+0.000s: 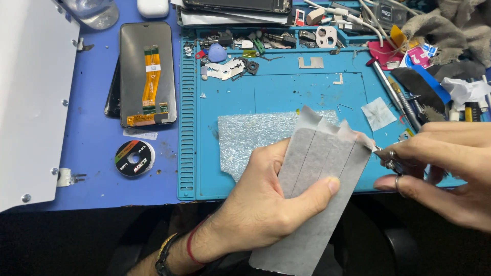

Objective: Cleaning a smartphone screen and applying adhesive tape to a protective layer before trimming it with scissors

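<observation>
My left hand [266, 199] holds a long grey sheet of adhesive strips [319, 153] on pale backing paper, thumb and fingers pinching its middle. My right hand [440, 168] grips metal tweezers [383, 152] whose tip pinches the upper right corner of the sheet, where a strip edge lifts. Both hands hover over the front edge of a blue work mat [276, 92]. A silvery foil piece [250, 135] lies on the mat right behind the sheet.
A phone display [148, 74] with an orange flex cable lies face down at the left, a small tape roll [134, 158] below it. Small parts fill the mat's top trays [266, 41]. Screwdrivers [396, 94], cables and cloth crowd the right. A white panel [30, 97] stands far left.
</observation>
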